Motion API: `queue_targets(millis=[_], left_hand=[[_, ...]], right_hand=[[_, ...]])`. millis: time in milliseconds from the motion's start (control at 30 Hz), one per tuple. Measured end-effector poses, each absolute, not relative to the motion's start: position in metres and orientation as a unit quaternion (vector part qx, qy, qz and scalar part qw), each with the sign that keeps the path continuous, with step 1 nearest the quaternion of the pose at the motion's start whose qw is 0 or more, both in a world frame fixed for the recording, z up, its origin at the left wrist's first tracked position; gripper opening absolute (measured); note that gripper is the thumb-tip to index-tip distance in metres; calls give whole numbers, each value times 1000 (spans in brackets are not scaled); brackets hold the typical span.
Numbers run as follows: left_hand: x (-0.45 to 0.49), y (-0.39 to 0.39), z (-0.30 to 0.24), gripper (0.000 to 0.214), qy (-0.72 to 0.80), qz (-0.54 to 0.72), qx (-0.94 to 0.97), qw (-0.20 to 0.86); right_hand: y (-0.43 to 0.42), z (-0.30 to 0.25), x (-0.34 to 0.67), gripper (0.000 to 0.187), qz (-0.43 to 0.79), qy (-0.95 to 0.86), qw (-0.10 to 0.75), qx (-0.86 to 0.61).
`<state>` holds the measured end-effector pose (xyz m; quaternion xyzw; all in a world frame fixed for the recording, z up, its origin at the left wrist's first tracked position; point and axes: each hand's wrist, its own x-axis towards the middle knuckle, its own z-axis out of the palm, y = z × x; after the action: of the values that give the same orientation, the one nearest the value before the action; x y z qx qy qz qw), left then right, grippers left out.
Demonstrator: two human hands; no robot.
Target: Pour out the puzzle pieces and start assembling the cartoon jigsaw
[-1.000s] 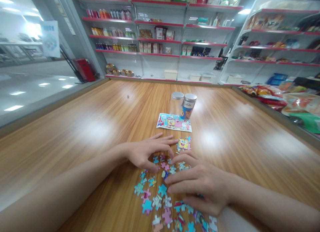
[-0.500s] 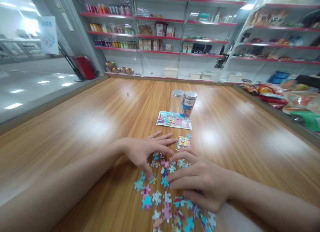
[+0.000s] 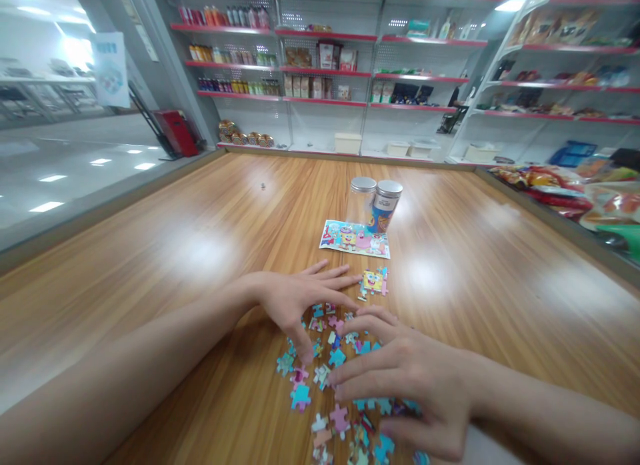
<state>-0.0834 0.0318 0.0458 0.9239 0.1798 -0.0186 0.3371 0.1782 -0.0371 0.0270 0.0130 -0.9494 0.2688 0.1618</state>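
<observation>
Loose jigsaw puzzle pieces [image 3: 340,419] in blue, pink and white lie scattered on the wooden table under and around both hands. My left hand [image 3: 295,301] spreads over the upper left of the pile, its fingers apart and its thumb near a few pieces. Over the right part hovers or rests my right hand [image 3: 400,371], fingers spread, its fingertips at a pale piece; nothing is seen gripped in it. It hides several pieces. Just beyond the left fingertips sits a small joined puzzle section [image 3: 373,281] with a yellow cartoon face.
A printed picture sheet [image 3: 354,241] lies past the joined section. Behind it stand a clear jar [image 3: 361,201] and a jar with a blue label [image 3: 386,208], both silver-lidded. Bagged goods [image 3: 545,185] lie beyond the right table edge. Stocked shelves [image 3: 325,68] line the back.
My right hand has moved down and nearer to me over the pieces, uncovering some blue ones above it. The left hand stays about where it was. The whole view has shifted slightly.
</observation>
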Motion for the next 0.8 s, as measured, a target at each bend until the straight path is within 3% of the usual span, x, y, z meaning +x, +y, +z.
queue_targets(millis=[200, 533, 800], left_hand=[[-78, 19, 41, 128, 195, -22, 927, 320], [-74, 20, 47, 126, 205, -99, 927, 299], [-76, 19, 49, 125, 202, -95, 932, 286]], right_hand=[[-34, 29, 181, 46, 253, -951, 176, 5], [-33, 31, 180, 53, 322, -932, 162, 37], [-34, 33, 179, 41, 307, -904, 297, 10]])
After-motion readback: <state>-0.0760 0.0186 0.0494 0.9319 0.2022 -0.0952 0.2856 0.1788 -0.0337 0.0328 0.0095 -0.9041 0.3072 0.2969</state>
